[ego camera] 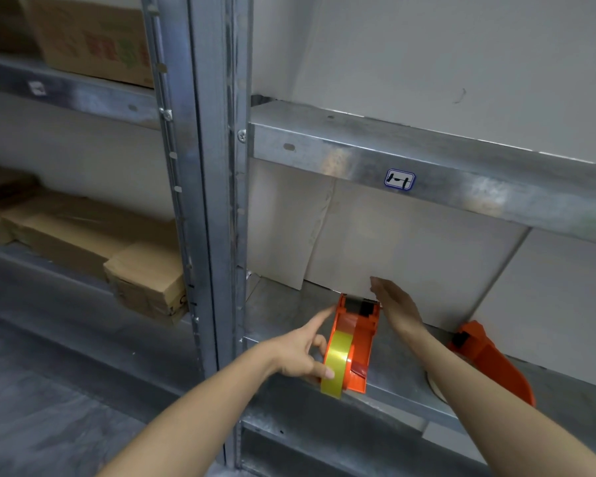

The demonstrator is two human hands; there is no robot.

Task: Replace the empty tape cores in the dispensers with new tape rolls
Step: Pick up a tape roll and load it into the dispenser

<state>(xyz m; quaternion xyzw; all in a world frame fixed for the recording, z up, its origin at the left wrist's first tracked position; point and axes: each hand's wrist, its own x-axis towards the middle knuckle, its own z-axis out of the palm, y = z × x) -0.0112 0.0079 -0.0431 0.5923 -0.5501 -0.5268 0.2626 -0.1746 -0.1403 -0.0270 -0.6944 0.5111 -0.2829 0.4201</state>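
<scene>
An orange tape dispenser (358, 333) stands on the metal shelf (289, 315), loaded with a yellowish tape roll (336, 368) that overhangs the shelf's front edge. My left hand (301, 356) is at its left side, index finger stretched along the housing and the other fingers against the roll. Flat and with straight fingers, my right hand (394, 306) rests against the dispenser's right side near the cutter end. A second orange dispenser (492, 361) lies further right on the same shelf, partly behind my right forearm. A pale round core or roll (434, 385) peeks out beneath that forearm.
White boards (410, 256) lean at the back of the shelf. An upper shelf beam (427, 163) carries a small blue label. A steel upright (217, 201) divides the racks. Cardboard boxes (93, 242) fill the left rack. Grey floor lies lower left.
</scene>
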